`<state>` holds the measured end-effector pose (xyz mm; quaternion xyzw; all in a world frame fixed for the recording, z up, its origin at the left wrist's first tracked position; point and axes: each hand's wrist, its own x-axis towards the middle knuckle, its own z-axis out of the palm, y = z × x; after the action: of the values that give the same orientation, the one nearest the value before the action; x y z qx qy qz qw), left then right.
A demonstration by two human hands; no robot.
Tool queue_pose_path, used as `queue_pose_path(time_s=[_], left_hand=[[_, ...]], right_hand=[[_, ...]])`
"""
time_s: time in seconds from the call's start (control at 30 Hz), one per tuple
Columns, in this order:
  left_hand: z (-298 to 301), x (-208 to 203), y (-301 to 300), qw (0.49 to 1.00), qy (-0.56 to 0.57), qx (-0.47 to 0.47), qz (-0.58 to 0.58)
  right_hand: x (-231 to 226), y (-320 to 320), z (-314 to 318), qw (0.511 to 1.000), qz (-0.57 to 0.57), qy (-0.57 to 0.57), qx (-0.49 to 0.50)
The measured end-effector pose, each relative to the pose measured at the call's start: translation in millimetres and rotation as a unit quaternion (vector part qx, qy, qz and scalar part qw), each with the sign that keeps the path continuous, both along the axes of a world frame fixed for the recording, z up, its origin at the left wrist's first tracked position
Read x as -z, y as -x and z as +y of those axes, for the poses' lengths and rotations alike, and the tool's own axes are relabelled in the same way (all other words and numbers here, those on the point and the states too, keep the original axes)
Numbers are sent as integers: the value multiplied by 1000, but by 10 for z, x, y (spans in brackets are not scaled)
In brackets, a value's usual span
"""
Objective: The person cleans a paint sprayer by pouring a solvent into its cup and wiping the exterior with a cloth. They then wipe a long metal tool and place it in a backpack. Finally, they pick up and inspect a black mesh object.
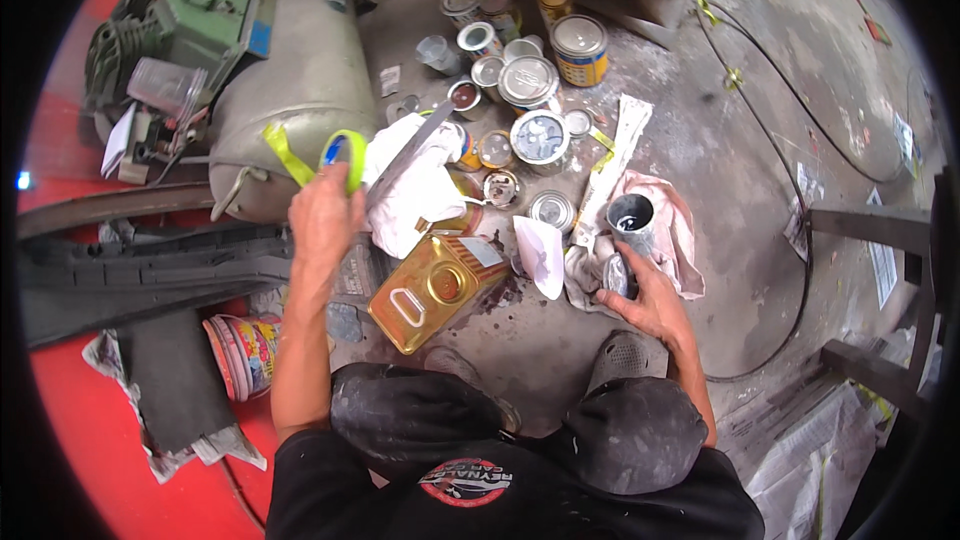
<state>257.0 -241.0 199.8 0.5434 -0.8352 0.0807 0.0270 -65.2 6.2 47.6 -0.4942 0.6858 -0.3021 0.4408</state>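
My left hand [325, 215] is raised over the left side, closed around a roll of yellow-green tape [357, 162] with a blue inner ring. A loose strip of the tape [288, 155] sticks out to the left. My right hand [650, 302] curls against a grey open-topped cup [634, 240] with a dark inside; a silver rounded part [617, 277] shows beside the thumb. Beneath them is a crumpled pinkish cloth [675, 230]. Between my hands lies a gold rectangular metal can [410, 285] with a round cap, near a white folded paper [540, 258].
Several paint cans [579, 50] and cups crowd the floor ahead. A white rag [415, 185] lies under a long flat grey strip [415, 148]. An air compressor tank [295, 90] stands at left, a colourful bucket [245, 355] below it. A black hose [765, 90] loops at right beside a metal frame [865, 225].
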Motion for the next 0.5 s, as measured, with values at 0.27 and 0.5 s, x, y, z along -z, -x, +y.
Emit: queue_pose_path(time_s=[0.27, 0.5], left_hand=[[12, 155, -26, 998, -56, 7, -9], [-202, 390, 418, 979, 33, 183, 85]], right_hand=[[36, 30, -2, 1000, -11, -1, 26], [-46, -143, 52, 995, 67, -59, -54]])
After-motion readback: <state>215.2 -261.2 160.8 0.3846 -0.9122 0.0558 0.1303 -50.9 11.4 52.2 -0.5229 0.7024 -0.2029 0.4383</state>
